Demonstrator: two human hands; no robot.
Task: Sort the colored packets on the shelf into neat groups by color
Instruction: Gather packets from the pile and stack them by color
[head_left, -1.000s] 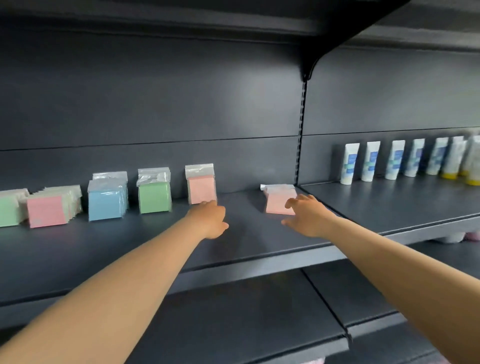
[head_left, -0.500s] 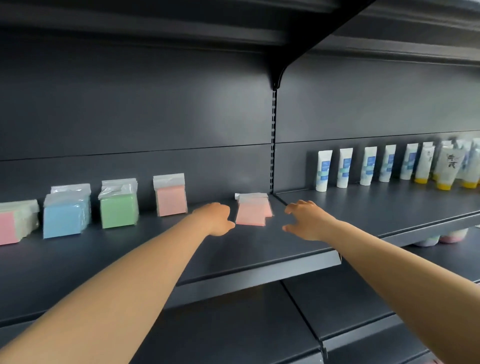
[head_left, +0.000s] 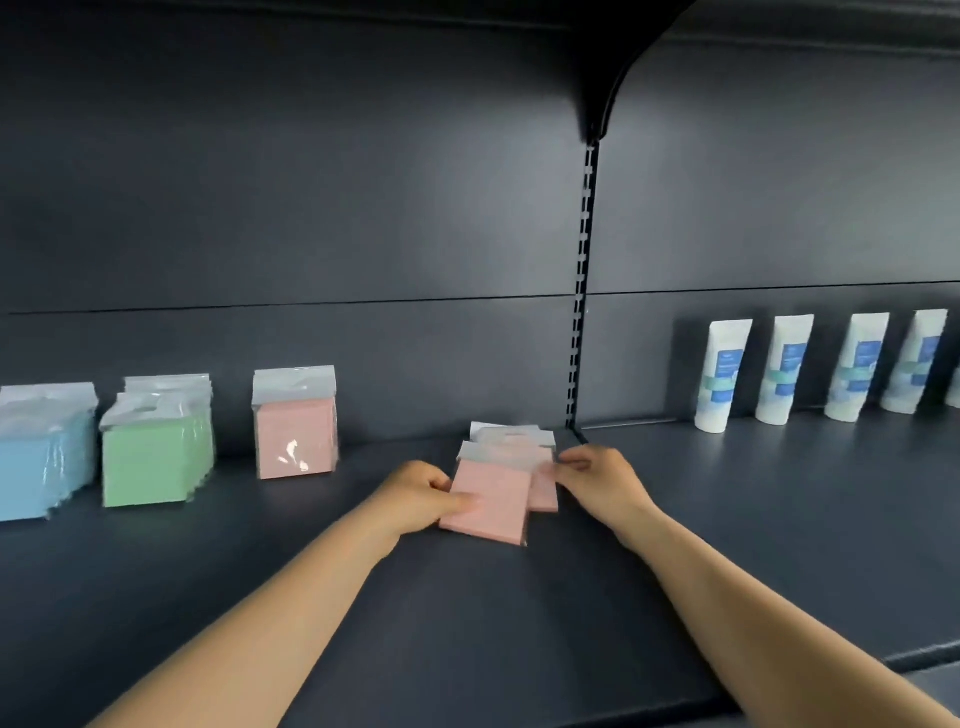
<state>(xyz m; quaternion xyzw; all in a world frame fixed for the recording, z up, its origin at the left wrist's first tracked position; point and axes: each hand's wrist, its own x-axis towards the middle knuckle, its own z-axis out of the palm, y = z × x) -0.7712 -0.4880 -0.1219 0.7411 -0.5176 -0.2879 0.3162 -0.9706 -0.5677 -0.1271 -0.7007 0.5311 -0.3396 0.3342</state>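
Observation:
A loose pile of pink packets (head_left: 498, 493) lies flat on the dark shelf (head_left: 467, 623) near the upright post. My left hand (head_left: 421, 493) grips the top pink packet at its left edge, thumb on top. My right hand (head_left: 597, 478) pinches the pile's right side. Further left, upright against the back wall, stand a pink packet (head_left: 296, 431), a row of green packets (head_left: 156, 452) and blue packets (head_left: 41, 457) at the frame's left edge.
White tubes with blue labels (head_left: 722, 374) stand in a row on the neighbouring shelf section to the right. A slotted upright post (head_left: 582, 291) and a bracket split the two sections. The shelf's front edge runs along the bottom right.
Both hands have reached forward and taken hold of the pink pile from either side. The camera has moved closer and to the right, so the leftmost packets have left the view.

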